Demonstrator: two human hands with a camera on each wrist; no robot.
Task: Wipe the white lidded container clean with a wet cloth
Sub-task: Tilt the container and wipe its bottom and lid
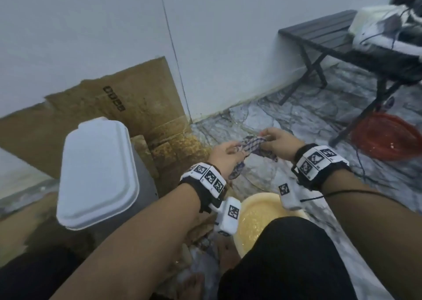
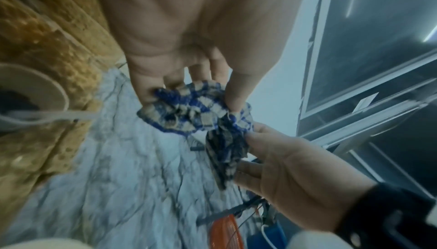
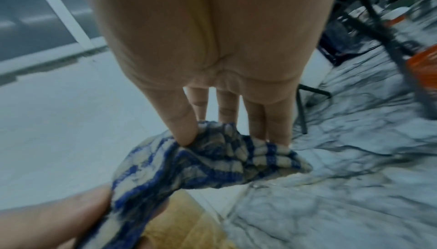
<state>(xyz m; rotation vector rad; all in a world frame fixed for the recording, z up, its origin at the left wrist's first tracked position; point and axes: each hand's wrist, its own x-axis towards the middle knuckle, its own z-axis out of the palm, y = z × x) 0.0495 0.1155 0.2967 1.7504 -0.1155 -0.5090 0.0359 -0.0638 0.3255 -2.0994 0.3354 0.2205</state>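
A blue-and-white checked cloth [image 1: 251, 150] is stretched and bunched between both hands above the marble floor. My left hand [image 1: 225, 154] grips its near end, seen as cloth [image 2: 196, 111] pinched under the left hand [image 2: 189, 84] fingers. My right hand [image 1: 277, 141] pinches the far end; in the right wrist view the right hand [image 3: 227, 120] holds the cloth [image 3: 212, 163] between thumb and fingers. The white lidded container [image 1: 98, 172], grey-bodied with its lid shut, stands to the left of both hands, untouched.
A yellow basin [image 1: 255, 217] with water sits on the floor below my wrists, by my dark-trousered knee. Cardboard [image 1: 127, 115] leans on the wall behind the container. A dark bench [image 1: 324, 32] and a red basin [image 1: 386, 137] stand at right.
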